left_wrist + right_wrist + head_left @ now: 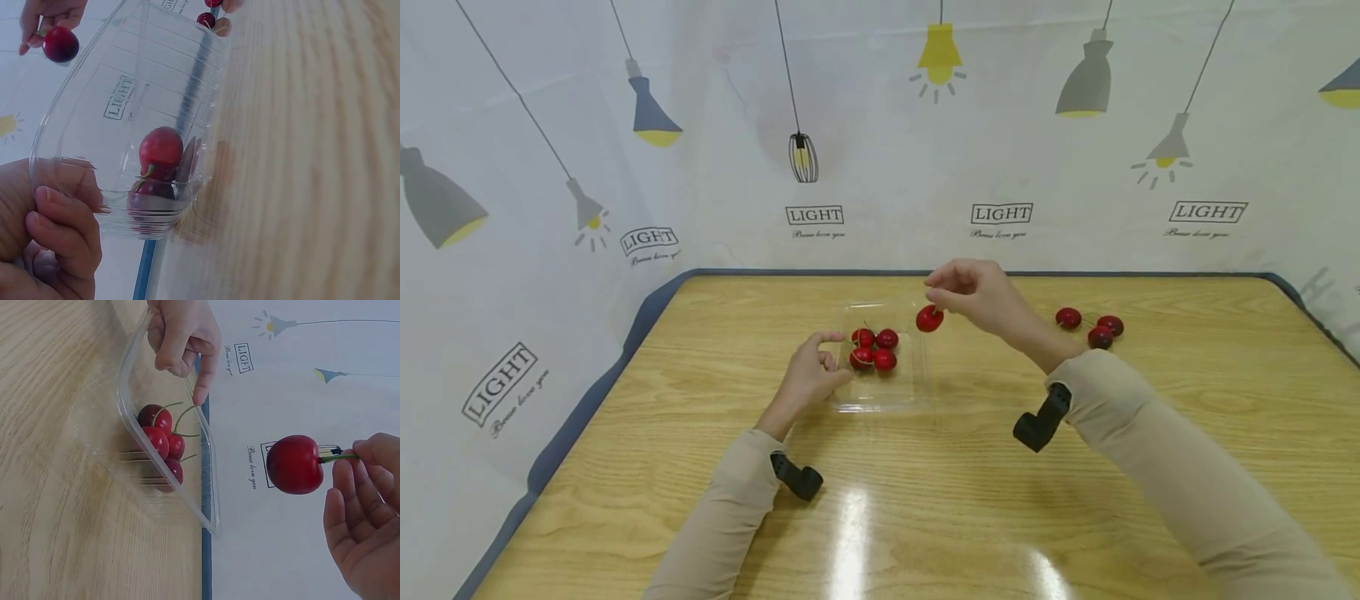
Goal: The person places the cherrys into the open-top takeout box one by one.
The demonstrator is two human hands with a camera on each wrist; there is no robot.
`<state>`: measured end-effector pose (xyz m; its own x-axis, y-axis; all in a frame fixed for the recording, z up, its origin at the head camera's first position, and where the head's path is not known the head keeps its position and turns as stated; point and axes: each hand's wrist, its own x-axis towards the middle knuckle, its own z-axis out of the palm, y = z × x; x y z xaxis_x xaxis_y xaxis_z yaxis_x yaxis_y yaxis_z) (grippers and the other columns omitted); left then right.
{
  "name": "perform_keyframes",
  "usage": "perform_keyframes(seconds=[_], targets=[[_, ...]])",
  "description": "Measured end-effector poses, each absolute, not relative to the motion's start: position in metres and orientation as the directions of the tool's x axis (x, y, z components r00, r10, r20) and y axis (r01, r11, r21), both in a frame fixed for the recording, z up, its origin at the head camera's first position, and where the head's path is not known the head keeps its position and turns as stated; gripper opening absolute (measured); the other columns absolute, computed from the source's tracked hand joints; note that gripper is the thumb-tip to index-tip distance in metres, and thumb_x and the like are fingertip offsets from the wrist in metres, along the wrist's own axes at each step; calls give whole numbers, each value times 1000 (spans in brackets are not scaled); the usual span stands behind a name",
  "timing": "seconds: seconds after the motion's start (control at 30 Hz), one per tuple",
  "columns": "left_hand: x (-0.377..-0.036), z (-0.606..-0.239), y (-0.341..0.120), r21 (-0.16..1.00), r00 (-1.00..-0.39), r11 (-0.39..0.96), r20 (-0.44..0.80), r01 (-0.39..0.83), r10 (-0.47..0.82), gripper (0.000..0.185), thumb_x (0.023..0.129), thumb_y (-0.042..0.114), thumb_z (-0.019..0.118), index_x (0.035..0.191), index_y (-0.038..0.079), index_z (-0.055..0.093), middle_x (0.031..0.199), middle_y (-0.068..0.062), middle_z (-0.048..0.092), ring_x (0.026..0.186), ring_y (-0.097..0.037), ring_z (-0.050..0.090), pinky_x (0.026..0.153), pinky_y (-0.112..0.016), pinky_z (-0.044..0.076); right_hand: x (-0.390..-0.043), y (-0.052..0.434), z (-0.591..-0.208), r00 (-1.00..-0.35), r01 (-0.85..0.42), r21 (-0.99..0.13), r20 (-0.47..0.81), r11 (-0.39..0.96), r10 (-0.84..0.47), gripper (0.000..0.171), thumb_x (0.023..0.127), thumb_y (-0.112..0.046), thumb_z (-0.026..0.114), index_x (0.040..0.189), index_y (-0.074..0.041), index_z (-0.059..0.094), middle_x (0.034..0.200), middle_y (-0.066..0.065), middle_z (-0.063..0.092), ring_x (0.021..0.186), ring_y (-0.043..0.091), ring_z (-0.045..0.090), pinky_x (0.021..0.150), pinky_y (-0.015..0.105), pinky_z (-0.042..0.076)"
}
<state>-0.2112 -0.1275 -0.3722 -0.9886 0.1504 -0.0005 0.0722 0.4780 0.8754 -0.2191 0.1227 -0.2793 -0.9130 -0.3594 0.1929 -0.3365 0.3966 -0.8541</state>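
Cherry pinched by right hand, left hand gripping tray

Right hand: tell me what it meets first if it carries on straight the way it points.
The right hand, pinching a cherry by the stem, points toward the clear plastic tray; it would probably meet the tray's near rim first, though depth is uncertain.

the only readable word is "light", printed in boxed capitals on the white backdrop cloth behind the wooden table, repeated several times among the lamp drawings. beneath each box runs a line of small script too fine to read. the same "light" box shows in both wrist views.
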Motion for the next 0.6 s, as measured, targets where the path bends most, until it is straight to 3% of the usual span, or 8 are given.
perform_keyframes(seconds=[0.17,0.4,0.6], targets=[[-212,-373,-127,873,-989,482,1,74,150,54,69,-5,62,120,0,44,55,-1,40,40,-9,34,39,-22,30,-228,115,-285,-923,-306,-875,176,375,-343,24,85,-17,58,102,0,59,88,14,60,75,18,54,64,27,43],[-212,-372,-128,876,-989,477,0,73,151,54,70,-4,62,121,1,44,55,-1,41,40,-10,34,39,-22,31,-241,103,-287,-942,-260,-898,155,355,-299,23,85,-15,58,102,0,59,86,9,61,81,28,55,65,26,44],[-211,-371,-128,874,-989,480,3,75,149,54,70,-3,62,120,0,44,54,-1,40,40,-10,34,40,-22,30,-252,92,-290,-952,-228,-912,135,342,-275,22,85,-13,58,101,1,60,86,9,60,78,23,55,66,27,46]])
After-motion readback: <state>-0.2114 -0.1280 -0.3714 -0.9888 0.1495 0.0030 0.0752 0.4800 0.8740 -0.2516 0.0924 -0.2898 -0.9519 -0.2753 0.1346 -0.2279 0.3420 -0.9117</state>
